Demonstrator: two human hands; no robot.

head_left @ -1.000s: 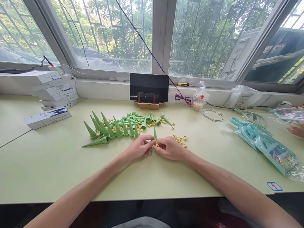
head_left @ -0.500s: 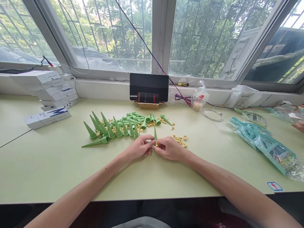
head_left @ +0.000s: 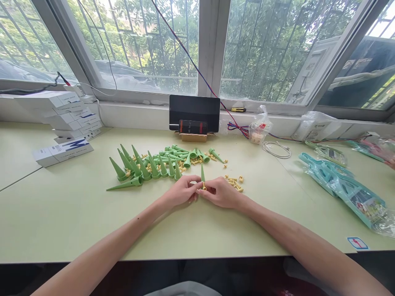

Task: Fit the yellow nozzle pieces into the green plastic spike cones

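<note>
A green plastic spike [head_left: 203, 172] stands point up between my two hands, over the middle of the table. A small yellow plastic plug [head_left: 204, 186] sticks out of its near side, low down. My left hand [head_left: 185, 190] is closed round the spike's left side. From the right, my right hand [head_left: 221, 192] pinches at the spike and plug, its fingertips partly hidden. Several green spikes [head_left: 154, 168] stand upright in a row left of my hands, and one lies on its side before them. More lie in a pile [head_left: 175, 154] behind, mixed with yellow plugs. Loose yellow plugs [head_left: 236, 185] lie beside my right hand.
A phone [head_left: 193, 126] leans on a dark tablet [head_left: 194, 107] at the back. White boxes [head_left: 69, 117] are stacked on the left. To the right lie a white cable [head_left: 277, 149], a bagged item [head_left: 259, 127] and teal plastic tools [head_left: 342, 181]. Another person's hand [head_left: 391, 163] shows at the right edge.
My hands stay in nearly the same place round the green spike and plug. The view has shifted slightly. At the far right, the other person's hand and the plastic packaging have moved.
</note>
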